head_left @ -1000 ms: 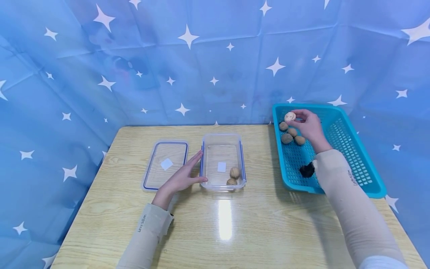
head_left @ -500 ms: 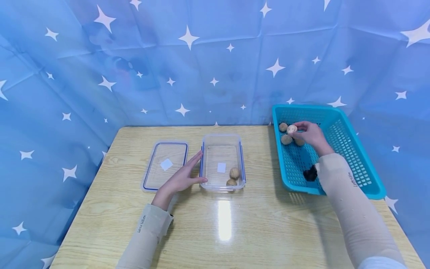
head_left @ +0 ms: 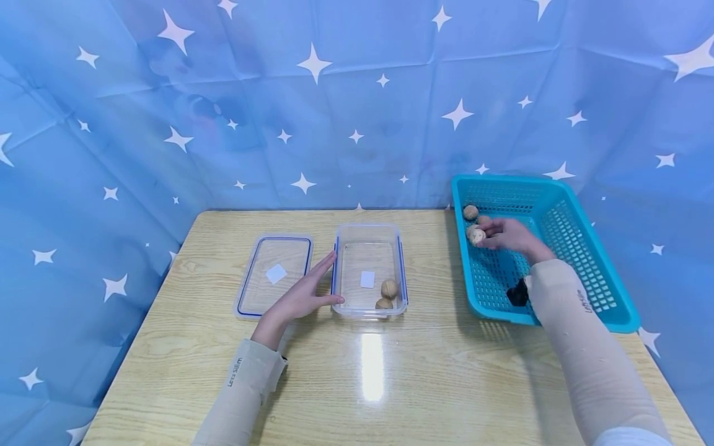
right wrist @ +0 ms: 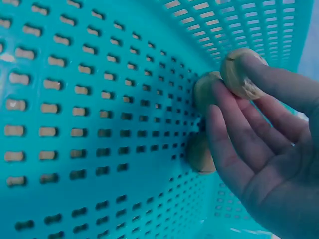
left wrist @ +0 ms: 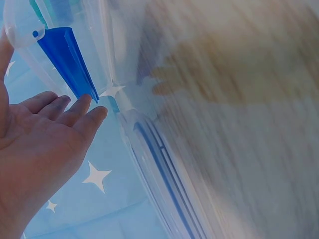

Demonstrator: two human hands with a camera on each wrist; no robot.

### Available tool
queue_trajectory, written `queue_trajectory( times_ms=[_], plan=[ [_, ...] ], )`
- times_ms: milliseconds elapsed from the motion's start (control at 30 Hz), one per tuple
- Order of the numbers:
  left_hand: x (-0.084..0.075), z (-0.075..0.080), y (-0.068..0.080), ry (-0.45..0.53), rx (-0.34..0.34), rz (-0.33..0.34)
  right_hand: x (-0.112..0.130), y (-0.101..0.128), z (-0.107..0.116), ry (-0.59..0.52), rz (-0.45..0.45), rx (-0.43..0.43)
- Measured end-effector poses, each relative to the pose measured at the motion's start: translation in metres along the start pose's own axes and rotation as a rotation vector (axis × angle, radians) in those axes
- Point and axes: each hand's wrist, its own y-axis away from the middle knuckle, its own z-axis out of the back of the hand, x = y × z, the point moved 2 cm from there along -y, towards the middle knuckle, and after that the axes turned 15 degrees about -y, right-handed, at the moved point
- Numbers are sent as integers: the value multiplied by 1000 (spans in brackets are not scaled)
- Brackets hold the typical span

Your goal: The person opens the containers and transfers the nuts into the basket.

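In the head view my right hand (head_left: pixel 510 236) reaches into the teal basket (head_left: pixel 605 266) and pinches a pale walnut (head_left: pixel 476 236). The right wrist view shows that walnut (right wrist: pixel 242 72) between thumb and fingers, above other walnuts; one brown walnut (right wrist: pixel 201 153) lies below it. Another walnut (head_left: pixel 470 212) is near the basket's back left corner. My left hand (head_left: pixel 301 297), fingers straight and thumb spread, rests against the left side of a clear plastic food container (head_left: pixel 368 232). Two walnuts (head_left: pixel 389 288) lie in its front right corner. The left wrist view shows a blue clip (left wrist: pixel 70 59) by the fingertips.
A clear lid (head_left: pixel 276 257) with a blue seal lies on the wooden table (head_left: pixel 312 384), left of the container. A small white square is on the container's floor. A blue curtain (head_left: pixel 357 111) with white stars hangs behind the table.
My right hand has moved toward the front of the basket and slightly left, carrying the pale walnut lower over the others. The left hand and container have stayed put.
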Motion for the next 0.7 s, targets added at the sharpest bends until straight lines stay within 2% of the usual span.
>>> queue_trajectory(
  times_ms=[433, 700],
  plan=[
    [-1, 0, 0, 5, 5, -3, -15, -6, -4, 81, 14, 85],
    [-1, 0, 0, 9, 3, 3, -19, -6, -4, -34, -21, 63]
  ],
)
